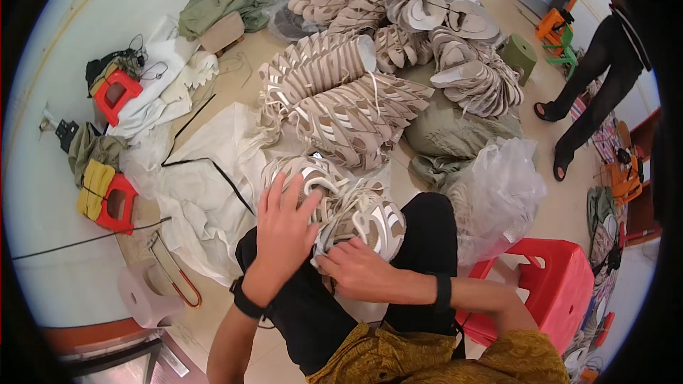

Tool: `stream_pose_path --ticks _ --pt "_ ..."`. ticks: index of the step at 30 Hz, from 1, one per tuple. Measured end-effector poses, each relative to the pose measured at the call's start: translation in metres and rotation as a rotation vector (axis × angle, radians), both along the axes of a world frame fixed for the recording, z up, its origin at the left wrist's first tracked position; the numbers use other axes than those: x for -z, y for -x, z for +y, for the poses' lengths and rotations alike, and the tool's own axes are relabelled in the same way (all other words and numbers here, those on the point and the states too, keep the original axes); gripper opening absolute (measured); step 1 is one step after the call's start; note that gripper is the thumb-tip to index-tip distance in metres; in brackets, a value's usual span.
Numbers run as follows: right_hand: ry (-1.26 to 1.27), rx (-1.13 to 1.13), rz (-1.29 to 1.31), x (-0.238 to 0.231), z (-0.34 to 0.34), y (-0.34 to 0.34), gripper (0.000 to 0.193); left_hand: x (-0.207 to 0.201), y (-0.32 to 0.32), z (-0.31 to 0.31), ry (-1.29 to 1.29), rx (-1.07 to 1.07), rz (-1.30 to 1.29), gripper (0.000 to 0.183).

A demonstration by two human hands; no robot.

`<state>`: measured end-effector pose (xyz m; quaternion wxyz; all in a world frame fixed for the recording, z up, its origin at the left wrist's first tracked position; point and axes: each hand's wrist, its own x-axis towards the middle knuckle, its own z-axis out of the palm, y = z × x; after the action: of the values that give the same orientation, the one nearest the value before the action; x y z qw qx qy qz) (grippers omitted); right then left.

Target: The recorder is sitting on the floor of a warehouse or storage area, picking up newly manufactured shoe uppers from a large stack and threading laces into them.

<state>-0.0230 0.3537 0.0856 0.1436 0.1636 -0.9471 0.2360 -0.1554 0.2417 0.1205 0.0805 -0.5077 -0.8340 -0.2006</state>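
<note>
Between my knees lie beige-and-white shoe uppers, one bunch (pixel 295 168) on the left and another (pixel 385 226) on the right, with pale laces or cords between them. My left hand (pixel 282 215) rests against the left bunch, its fingers stretched out and apart. Curled fingers of my right hand (pixel 353 264) grip the near edge of the right bunch; the fingertips are partly hidden. Just beyond sit two long rows of nested shoe uppers (pixel 352 117) on the floor.
More stacked uppers (pixel 473 78) stand farther back beside a green sack (pixel 455 128). Clear plastic bags (pixel 501 185) and a red stool (pixel 562 291) are at my right. White sheeting (pixel 206 185) with a black strap (pixel 213 160) spreads leftward. A person (pixel 597 71) stands at the far right.
</note>
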Motion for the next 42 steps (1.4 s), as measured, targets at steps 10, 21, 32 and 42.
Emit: stream_pose_path --ticks 10,21,32,42 --pt "0.225 0.099 -0.141 -0.013 0.062 0.029 0.03 0.011 0.023 -0.003 -0.033 0.114 -0.245 0.041" --pt "-0.163 0.19 -0.425 0.008 0.073 0.018 0.013 0.012 0.024 0.016 -0.006 0.074 -0.185 0.036" --pt "0.126 0.287 -0.382 0.013 0.08 -0.025 0.02 0.018 0.004 0.03 0.0 0.066 -0.048 0.036" --pt "0.275 0.115 -0.483 0.006 0.076 -0.035 0.012 0.014 -0.072 -0.018 -0.089 0.103 -0.188 0.026"
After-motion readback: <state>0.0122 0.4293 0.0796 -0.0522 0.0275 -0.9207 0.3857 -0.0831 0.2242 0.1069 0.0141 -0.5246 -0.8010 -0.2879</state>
